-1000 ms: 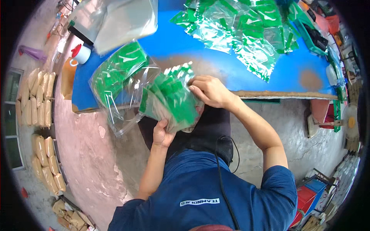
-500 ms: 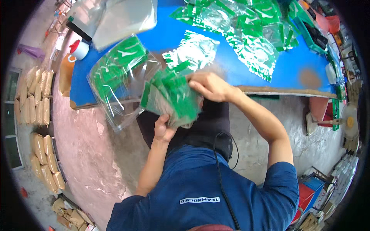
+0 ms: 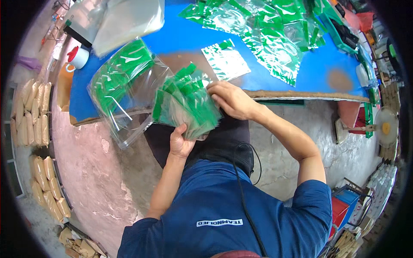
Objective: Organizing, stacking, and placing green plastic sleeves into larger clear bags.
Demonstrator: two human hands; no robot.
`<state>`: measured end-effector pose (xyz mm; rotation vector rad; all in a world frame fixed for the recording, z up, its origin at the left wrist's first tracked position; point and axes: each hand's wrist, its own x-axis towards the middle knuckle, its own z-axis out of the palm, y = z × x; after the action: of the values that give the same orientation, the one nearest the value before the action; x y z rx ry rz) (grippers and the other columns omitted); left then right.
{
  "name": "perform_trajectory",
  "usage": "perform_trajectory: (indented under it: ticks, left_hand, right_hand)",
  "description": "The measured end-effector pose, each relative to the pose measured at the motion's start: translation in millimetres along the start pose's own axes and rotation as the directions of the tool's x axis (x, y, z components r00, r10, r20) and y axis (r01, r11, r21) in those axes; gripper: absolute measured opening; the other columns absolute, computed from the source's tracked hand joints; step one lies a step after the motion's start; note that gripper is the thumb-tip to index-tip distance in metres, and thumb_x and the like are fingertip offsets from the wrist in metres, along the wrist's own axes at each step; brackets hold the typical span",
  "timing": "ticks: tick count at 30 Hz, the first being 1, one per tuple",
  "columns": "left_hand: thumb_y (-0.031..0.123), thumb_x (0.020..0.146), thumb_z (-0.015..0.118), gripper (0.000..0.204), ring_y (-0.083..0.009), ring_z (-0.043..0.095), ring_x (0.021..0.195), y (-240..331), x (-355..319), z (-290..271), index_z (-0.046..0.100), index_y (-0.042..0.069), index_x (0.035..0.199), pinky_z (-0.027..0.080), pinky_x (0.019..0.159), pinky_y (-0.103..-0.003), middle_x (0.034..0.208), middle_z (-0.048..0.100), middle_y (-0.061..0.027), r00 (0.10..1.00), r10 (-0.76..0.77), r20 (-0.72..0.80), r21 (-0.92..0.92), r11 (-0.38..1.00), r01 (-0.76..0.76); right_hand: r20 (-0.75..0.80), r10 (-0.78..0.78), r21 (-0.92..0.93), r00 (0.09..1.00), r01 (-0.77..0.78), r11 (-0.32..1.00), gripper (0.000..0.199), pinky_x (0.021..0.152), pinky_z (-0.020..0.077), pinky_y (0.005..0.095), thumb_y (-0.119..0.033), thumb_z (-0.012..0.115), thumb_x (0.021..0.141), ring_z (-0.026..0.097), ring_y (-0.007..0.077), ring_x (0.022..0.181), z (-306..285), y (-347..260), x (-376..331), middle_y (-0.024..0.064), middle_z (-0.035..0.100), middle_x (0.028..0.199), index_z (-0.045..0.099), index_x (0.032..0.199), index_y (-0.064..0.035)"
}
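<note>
Over my lap, at the table's near edge, my left hand [image 3: 181,142] grips the lower end of a fanned stack of green-and-clear plastic bags [image 3: 187,101]. Its thumb lies on top, and the stack hides the other fingers. My right hand [image 3: 233,101] is at the upper right edge of this fan, its bent fingertips pinched on the bags there. Left of the stack lies a big clear bag with more green bags [image 3: 122,71] inside, its mouth hanging past the edge. A flat clear bag with green trim [image 3: 226,61] rests just beyond my right hand.
Loose green-and-clear bags [image 3: 275,36] cover the far right of the blue table [image 3: 176,41]. Clear plastic sheets [image 3: 131,26] and a white mug with a red lid [image 3: 78,57] sit at the left. A green tray [image 3: 337,30] stands at the right end.
The bags in my left hand have spread into a wider fan. My right hand stays by their edge. The flat bag beyond it now appears farther right. The whole view has shifted slightly.
</note>
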<state>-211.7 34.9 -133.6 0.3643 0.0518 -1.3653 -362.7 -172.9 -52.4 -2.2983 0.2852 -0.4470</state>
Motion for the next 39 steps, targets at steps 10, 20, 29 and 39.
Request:
perform_trajectory:
  ticks: [10,20,29,39]
  left_hand:
    - [0.012,0.078,0.075,0.068,-0.0315,0.057,0.126,8.0,-1.3,-12.0,0.049,0.0,0.14,0.041,0.112,-0.049,0.134,0.061,-0.0144,0.997,-0.032,-0.074,0.138,0.99,0.042]
    - [0.01,0.08,0.074,0.066,-0.0284,0.06,0.121,20.8,45.7,34.9,0.048,0.003,0.14,0.047,0.107,-0.047,0.132,0.061,-0.011,0.978,-0.173,0.12,0.187,0.971,0.149]
    - [0.011,0.074,0.086,0.076,-0.0218,0.056,0.117,62.2,123.8,131.7,0.046,0.004,0.139,0.043,0.104,-0.036,0.129,0.058,-0.0073,0.791,-0.099,0.604,0.761,-0.224,-0.609]
    - [0.007,0.068,0.091,0.109,-0.0255,0.05,0.129,40.8,142.3,107.7,0.024,0.008,0.153,0.041,0.11,-0.04,0.144,0.046,-0.0125,0.848,0.033,0.529,0.815,0.26,-0.519]
  right_hand:
    - [0.096,-0.215,-0.537,0.972,0.233,0.811,0.052,0.099,0.0473,0.0428,-0.016,0.07,0.08,0.056,0.0278,0.121,-25.4,27.1,-51.4,0.0108,0.059,0.133,0.059,0.13,-0.0072]
    - [-0.561,0.237,-0.359,0.793,-0.491,0.793,0.064,0.105,0.0426,0.049,-0.05,0.071,0.088,0.053,0.043,0.123,-92.4,88.1,-58.0,0.0247,0.056,0.133,0.061,0.127,-0.0002]
    - [-0.311,0.175,0.42,0.934,-0.03,0.907,0.12,0.116,0.0331,0.0412,-0.031,0.093,0.067,0.039,0.0311,0.141,-41.9,15.2,25.2,0.0235,0.039,0.15,0.019,0.154,0.0035]
    - [-0.357,0.199,0.229,0.913,-0.121,0.966,0.109,0.111,0.0399,0.0409,-0.027,0.093,0.063,0.049,0.0337,0.133,-25.3,22.2,27.7,0.0217,0.049,0.139,0.029,0.148,0.0]
